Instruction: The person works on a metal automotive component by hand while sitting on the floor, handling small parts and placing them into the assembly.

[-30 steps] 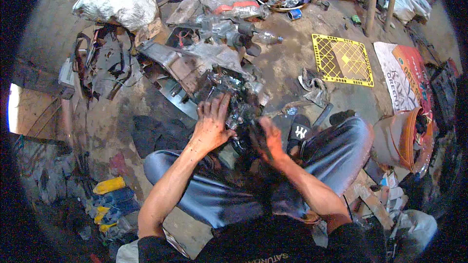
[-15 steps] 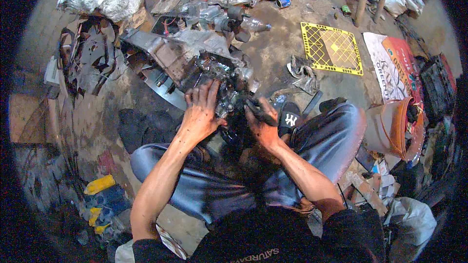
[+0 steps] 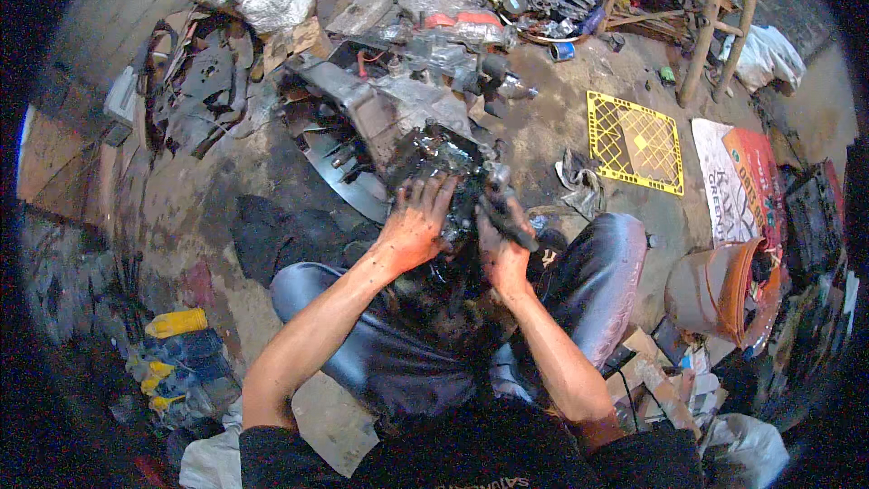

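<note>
A dark, greasy metal machine part [image 3: 444,149] sits in front of me, between my bent knees, its near side lost in shadow. My left hand [image 3: 416,228] lies on its near left side, fingers stretched out and slightly apart. To the right, my right hand [image 3: 504,258] is closed around a dark elongated piece [image 3: 509,225], held against the part's right side. What kind of piece it is cannot be made out. Beyond stands a grey metal housing [image 3: 348,113], and left of the part lies a shiny curved metal plate [image 3: 337,172].
A yellow plastic grid [image 3: 636,142] lies on the floor to the right, near a crumpled rag [image 3: 579,183]. Further right are a printed sheet [image 3: 724,181] and a brownish bucket [image 3: 711,290]. Yellow-capped bottles [image 3: 176,323] are at lower left. A wooden stand [image 3: 715,27] rises at the back.
The whole view has shifted, so the scene sits lower and further right. My right hand has turned more upright, and the dark piece now slants across its fingers. My left hand stays on the part.
</note>
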`<state>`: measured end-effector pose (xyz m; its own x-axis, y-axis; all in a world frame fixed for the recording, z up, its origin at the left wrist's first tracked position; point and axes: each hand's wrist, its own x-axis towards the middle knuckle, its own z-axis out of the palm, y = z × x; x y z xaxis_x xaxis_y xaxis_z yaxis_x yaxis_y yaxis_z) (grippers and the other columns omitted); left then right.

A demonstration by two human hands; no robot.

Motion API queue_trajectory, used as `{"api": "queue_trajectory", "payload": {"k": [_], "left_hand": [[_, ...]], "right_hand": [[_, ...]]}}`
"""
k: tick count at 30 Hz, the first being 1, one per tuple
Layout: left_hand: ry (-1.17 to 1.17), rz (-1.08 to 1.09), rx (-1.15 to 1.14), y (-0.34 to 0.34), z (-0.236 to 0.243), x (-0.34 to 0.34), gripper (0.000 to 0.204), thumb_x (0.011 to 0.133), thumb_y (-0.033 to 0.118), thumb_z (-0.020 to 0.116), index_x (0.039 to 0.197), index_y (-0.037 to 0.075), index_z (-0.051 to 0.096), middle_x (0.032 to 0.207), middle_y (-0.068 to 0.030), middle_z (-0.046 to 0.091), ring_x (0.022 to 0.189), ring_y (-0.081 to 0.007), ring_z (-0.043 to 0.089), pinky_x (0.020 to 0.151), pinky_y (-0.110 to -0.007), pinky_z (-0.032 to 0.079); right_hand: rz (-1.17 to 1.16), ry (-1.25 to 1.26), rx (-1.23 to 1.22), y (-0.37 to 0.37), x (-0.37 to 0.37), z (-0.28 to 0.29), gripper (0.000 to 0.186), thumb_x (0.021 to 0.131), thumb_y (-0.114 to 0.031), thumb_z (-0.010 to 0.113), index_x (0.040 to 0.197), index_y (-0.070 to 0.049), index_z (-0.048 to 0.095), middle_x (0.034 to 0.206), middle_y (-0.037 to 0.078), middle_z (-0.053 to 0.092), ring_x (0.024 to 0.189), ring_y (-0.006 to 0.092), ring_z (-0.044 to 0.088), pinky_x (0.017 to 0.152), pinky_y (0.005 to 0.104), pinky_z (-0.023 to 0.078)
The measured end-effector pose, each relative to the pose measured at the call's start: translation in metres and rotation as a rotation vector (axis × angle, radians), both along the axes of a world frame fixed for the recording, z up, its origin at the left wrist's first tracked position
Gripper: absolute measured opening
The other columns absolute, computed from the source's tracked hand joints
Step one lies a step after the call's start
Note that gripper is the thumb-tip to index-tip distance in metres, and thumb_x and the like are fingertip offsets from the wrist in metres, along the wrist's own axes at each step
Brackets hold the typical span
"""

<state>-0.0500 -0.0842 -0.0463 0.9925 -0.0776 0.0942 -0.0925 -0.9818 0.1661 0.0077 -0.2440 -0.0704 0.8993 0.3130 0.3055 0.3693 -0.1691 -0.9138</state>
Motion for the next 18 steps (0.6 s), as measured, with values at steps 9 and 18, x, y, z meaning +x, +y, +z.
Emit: {"api": "queue_trajectory", "payload": {"k": [9, 18], "left_hand": [[-0.041, -0.106, 0.047, 0.012, 0.006, 0.012, 0.105, 0.058, 0.037, 0.083, 0.140, -0.002, 0.030, 0.134, -0.0176, 0.041, 0.124, -0.0340, 0.039, 0.105, -0.050, 0.029], [-0.057, -0.116, -0.115, 0.021, 0.009, 0.006, 0.098, 0.063, 0.039, 0.081, 0.140, 0.004, 0.032, 0.137, -0.0204, 0.037, 0.122, -0.0433, 0.037, 0.103, -0.054, 0.029]], "right_hand": [[-0.068, -0.257, -0.146, -0.010, 0.005, -0.034, 0.025, 0.083, -0.008, 0.065, 0.105, 0.000, 0.059, 0.099, 0.017, 0.067, 0.084, 0.0325, 0.066, 0.077, 0.0390, 0.051], [0.124, -0.050, -0.382, -0.031, 0.039, -0.015, 0.022, 0.083, -0.018, 0.066, 0.100, -0.003, 0.065, 0.089, 0.014, 0.067, 0.084, 0.0264, 0.066, 0.077, 0.0353, 0.050]]}}
